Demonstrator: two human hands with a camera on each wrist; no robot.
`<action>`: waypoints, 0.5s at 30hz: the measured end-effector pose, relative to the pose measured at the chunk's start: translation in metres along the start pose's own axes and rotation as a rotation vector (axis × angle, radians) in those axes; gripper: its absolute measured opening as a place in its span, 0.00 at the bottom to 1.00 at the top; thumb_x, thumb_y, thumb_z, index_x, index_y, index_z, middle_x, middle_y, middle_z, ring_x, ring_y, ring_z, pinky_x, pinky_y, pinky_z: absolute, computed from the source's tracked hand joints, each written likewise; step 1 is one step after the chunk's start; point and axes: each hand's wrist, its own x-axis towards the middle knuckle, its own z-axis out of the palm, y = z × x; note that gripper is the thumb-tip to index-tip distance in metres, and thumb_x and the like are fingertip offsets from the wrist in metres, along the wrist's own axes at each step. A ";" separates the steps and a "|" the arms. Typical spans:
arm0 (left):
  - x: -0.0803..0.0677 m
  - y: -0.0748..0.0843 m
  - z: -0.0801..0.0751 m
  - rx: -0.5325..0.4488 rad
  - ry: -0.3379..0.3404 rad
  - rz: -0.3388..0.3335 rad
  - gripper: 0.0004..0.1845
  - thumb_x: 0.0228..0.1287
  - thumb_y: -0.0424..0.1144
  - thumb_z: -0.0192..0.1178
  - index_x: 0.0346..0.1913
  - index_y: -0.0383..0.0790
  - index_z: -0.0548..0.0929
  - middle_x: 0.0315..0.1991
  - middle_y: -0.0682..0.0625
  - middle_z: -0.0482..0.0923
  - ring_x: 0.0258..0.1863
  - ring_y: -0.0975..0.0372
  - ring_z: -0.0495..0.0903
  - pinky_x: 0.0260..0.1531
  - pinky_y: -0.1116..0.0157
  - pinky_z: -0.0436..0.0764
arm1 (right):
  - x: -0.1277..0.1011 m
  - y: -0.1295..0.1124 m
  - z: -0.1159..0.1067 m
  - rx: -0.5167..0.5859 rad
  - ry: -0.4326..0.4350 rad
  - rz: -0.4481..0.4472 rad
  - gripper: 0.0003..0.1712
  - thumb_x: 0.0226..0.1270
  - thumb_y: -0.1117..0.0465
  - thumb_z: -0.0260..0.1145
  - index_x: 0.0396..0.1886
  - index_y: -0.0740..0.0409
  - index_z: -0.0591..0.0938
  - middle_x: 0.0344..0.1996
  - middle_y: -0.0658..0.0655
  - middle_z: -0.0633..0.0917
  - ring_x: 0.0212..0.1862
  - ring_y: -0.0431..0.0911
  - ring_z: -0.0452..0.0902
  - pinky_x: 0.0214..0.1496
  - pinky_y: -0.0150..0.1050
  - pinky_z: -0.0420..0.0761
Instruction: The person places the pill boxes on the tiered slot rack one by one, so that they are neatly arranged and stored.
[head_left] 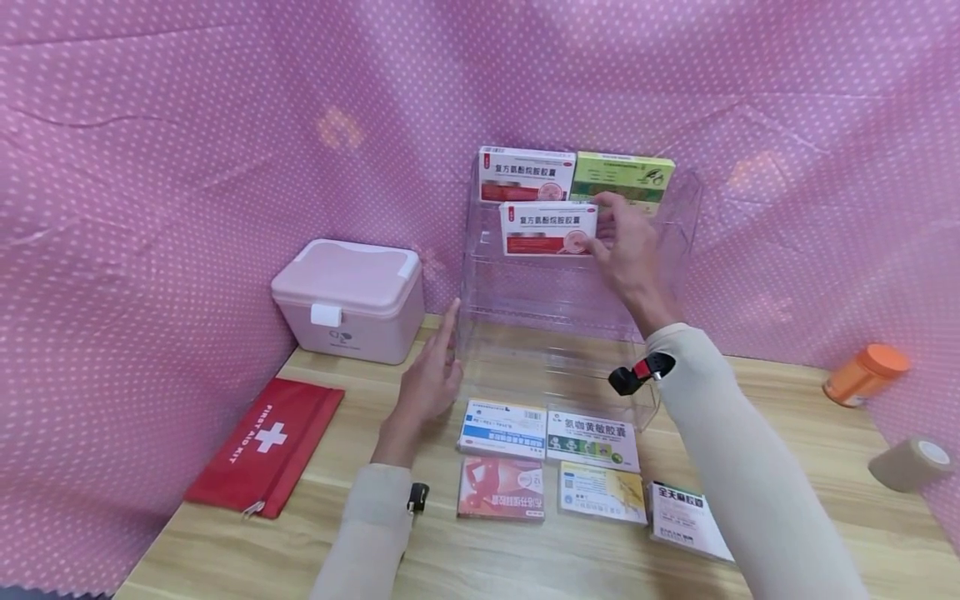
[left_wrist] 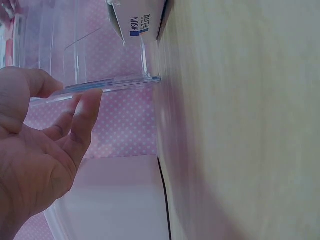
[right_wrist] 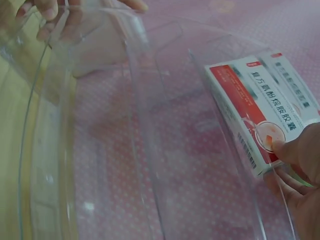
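My right hand pinches the right end of a white and red medicine box between thumb and fingers. The box stands upright at an upper tier of a clear stepped display rack. Behind it, on the top tier, are a matching white and red box and a green box. My left hand is at the rack's left side. In the left wrist view, its thumb and fingers hold the clear side panel from both faces.
Several medicine boxes lie in front of the rack, among them a blue and white one and a pink one. A pink lidded case and a red first aid pouch are at left, an orange bottle and beige roll at right.
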 end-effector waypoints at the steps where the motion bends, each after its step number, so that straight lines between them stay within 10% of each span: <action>1: 0.000 0.000 0.000 0.002 0.002 0.004 0.61 0.74 0.29 0.60 0.83 0.88 0.32 0.68 0.42 0.76 0.57 0.47 0.85 0.51 0.43 0.90 | 0.001 -0.002 0.005 0.020 -0.005 0.001 0.32 0.68 0.70 0.75 0.70 0.61 0.76 0.56 0.71 0.86 0.55 0.63 0.89 0.62 0.52 0.90; 15: 0.001 0.000 0.001 0.004 -0.012 -0.003 0.61 0.74 0.30 0.59 0.82 0.89 0.31 0.73 0.42 0.73 0.62 0.45 0.84 0.56 0.41 0.89 | 0.001 -0.023 0.038 -0.001 0.022 0.004 0.30 0.68 0.70 0.74 0.69 0.60 0.77 0.55 0.68 0.82 0.53 0.60 0.87 0.59 0.48 0.91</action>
